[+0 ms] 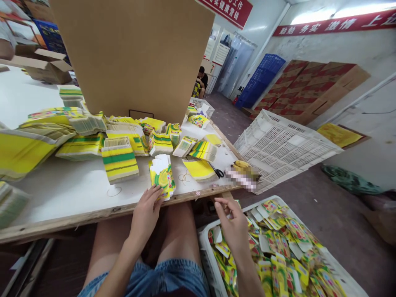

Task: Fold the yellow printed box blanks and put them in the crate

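Observation:
My left hand [147, 210] rests at the near edge of the white table [71, 194], its fingertips touching a small stack of flat yellow-green cartons [162, 175]. The fingers lie stretched out and hold nothing. Off the table edge, my right hand [232, 220] hovers over a white crate [206, 243] filled with several folded yellow-green cartons [284, 255]. Its fingers are loosely apart and empty.
Several bundles of yellow-green flat cartons [119, 159] cover the table, with scissors [216, 171], rubber bands [185, 177] and bananas [244, 167] near its right end. A big cardboard sheet [133, 53] stands behind. An empty white crate [281, 144] leans at the right. A person [201, 81] sits far back.

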Tool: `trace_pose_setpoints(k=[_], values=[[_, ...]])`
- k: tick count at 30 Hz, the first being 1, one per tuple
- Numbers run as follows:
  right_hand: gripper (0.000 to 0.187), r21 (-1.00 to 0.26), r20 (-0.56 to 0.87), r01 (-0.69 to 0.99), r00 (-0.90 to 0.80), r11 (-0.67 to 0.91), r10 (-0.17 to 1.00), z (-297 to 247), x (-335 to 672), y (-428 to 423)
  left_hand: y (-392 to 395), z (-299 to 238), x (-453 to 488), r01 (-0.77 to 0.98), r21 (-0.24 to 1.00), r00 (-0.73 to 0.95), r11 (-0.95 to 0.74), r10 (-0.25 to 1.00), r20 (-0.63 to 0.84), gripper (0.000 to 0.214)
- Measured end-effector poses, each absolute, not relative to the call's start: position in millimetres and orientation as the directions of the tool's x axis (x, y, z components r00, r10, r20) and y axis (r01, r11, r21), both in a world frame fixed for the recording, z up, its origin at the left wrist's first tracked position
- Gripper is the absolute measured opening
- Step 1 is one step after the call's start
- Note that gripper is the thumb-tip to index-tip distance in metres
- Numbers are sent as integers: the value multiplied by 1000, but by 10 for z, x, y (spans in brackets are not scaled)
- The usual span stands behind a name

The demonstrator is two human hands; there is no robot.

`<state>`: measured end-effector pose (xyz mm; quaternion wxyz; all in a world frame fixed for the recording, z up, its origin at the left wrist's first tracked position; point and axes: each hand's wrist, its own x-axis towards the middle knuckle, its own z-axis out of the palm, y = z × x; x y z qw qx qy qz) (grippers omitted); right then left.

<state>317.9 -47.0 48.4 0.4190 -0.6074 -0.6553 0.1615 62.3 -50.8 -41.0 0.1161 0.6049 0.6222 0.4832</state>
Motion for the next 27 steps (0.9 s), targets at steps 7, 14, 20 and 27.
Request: trace_pose_setpoints(k=[7, 14, 20, 27], values=[[29, -878, 125, 462, -41, 130, 991, 335, 2719, -458, -508, -418, 515, 610, 770, -280, -186, 858, 430, 24], [45, -993, -25, 116, -116, -11, 993, 328, 2509, -523, -735, -133, 684, 623, 689, -286, -370, 713, 641, 34], [31, -967, -98, -231, -43, -106, 994, 214, 2577, -443, -832, -35, 1067, 400, 536, 111, -744, 620, 777, 43], [37, -922, -142, -336, -170, -193, 975, 94, 2634, -577, -812, -23, 1162, -424, 895, -127, -136, 988, 90, 51]])
